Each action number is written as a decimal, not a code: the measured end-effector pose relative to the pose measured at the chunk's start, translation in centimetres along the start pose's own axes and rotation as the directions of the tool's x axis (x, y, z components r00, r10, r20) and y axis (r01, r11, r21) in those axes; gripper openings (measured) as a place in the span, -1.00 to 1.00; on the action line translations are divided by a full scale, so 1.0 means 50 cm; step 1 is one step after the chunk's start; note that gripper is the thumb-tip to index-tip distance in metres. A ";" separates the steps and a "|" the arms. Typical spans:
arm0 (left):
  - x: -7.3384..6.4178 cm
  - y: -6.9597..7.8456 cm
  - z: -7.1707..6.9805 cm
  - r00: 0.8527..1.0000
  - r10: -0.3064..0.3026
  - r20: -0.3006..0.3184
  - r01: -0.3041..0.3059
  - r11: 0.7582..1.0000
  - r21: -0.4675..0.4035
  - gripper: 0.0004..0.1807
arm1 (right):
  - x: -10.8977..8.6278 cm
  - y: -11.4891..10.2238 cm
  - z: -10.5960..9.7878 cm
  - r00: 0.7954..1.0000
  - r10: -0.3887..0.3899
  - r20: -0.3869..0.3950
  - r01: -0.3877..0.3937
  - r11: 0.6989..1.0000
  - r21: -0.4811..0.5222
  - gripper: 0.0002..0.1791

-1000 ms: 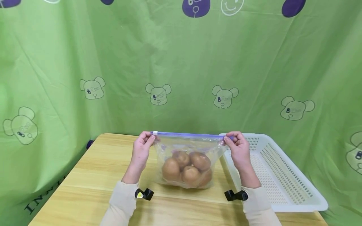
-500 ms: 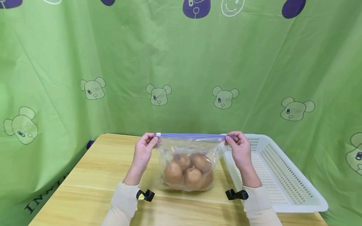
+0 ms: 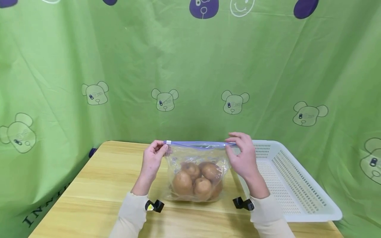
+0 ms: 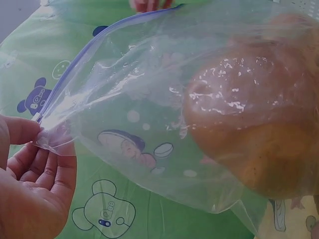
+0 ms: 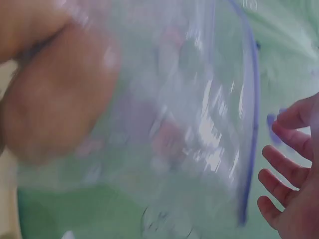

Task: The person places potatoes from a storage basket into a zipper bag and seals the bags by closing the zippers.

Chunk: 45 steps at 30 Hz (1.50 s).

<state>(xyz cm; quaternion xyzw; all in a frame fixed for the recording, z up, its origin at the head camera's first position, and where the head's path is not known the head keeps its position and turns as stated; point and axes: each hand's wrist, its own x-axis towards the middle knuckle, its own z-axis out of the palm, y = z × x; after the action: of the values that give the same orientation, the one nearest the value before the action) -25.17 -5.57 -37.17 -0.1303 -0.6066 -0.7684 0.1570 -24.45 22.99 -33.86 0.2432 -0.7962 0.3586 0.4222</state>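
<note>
A clear zip bag (image 3: 180, 158) stands upright on the table, with several round brown fruits (image 3: 203, 188) that look like pears in its lower part. Along its top runs a purple zip strip (image 3: 190, 143), its two edges slightly parted toward the right. A white slider (image 3: 168, 142) sits at the strip's left end. My left hand (image 3: 151, 160) pinches that corner between thumb and fingers, right beside the slider. My right hand (image 3: 244, 157) is at the strip's right end; in the right wrist view its loosely bent fingers (image 5: 284, 164) are apart from the bag and hold nothing.
A white perforated plastic basket (image 3: 315, 216) stands to the right on the wooden table (image 3: 98, 185), partly behind the right forearm. A green curtain (image 3: 190, 59) with printed bear heads hangs behind the table. Black camera mounts (image 3: 154, 205) are on both wrists.
My right hand has let go of the bag's right corner and shifted left along the strip, its fingers loosened. My left hand keeps its pinch and has moved slightly right.
</note>
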 end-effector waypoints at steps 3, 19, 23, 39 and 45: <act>0.000 -0.001 0.003 1.000 0.009 -0.004 -0.010 1.000 -0.024 -0.95 | 0.012 -0.039 0.021 0.992 -0.112 0.051 0.112 0.994 0.015 -0.86; -0.002 0.011 0.018 1.000 0.015 0.008 -0.015 1.000 0.003 -0.89 | 0.069 -0.174 0.135 0.901 -0.185 0.393 0.203 0.979 -0.004 -0.81; -0.003 0.012 0.018 1.000 0.023 0.015 -0.023 0.999 0.028 -0.87 | 0.081 -0.174 0.149 0.862 -0.124 0.491 0.175 0.983 -0.060 -0.81; -0.004 0.018 0.012 0.998 0.033 0.058 -0.033 0.999 0.002 -0.87 | 0.097 -0.168 0.169 0.815 -0.027 0.578 0.050 0.998 -0.023 -0.86; -0.005 0.020 0.013 0.998 0.041 0.057 -0.044 0.998 0.040 -0.90 | 0.097 -0.168 0.173 0.801 -0.031 0.598 0.042 0.999 -0.004 -0.85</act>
<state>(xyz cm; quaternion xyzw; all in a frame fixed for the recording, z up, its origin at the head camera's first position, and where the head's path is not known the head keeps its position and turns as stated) -24.54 -5.15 -36.22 -0.1614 -0.6235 -0.7483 0.1589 -25.51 10.61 -30.00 0.3556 -0.8869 0.2488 0.1587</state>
